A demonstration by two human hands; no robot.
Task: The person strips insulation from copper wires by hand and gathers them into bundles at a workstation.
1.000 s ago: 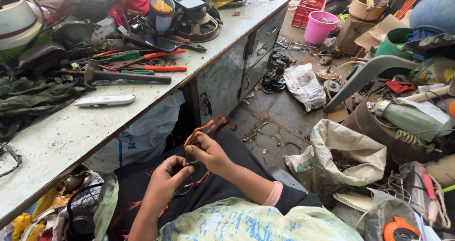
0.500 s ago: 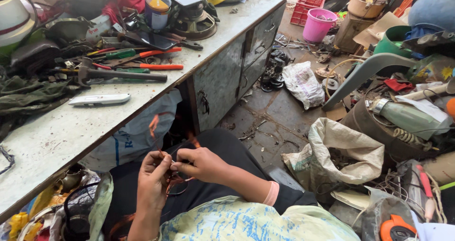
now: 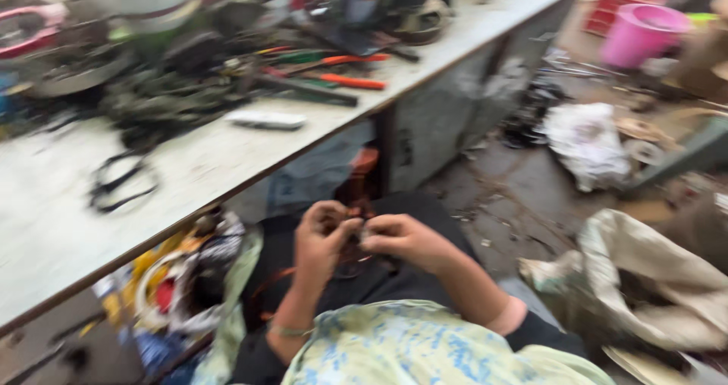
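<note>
My left hand (image 3: pixel 322 237) and my right hand (image 3: pixel 406 239) meet over my dark-clothed lap, fingertips pinched together on thin reddish copper wire (image 3: pixel 355 258). A strand of the wire rises to about (image 3: pixel 364 165) in front of the workbench edge, and another loop hangs down past my left wrist. The picture is blurred, so the fine grip is unclear.
A long pale workbench (image 3: pixel 227 158) runs along my left, loaded with orange-handled pliers (image 3: pixel 349 80), a white flat tool (image 3: pixel 267 119), a black strap (image 3: pixel 121 184) and dark clutter. On the floor to the right lie a pink bucket (image 3: pixel 641 35), a white bag (image 3: pixel 588 142) and a tan sack (image 3: pixel 652 279).
The camera has swung left and blurred. My hands have drawn closer together on the wire and sit lower over my lap; the raised strand is shorter than a second ago.
</note>
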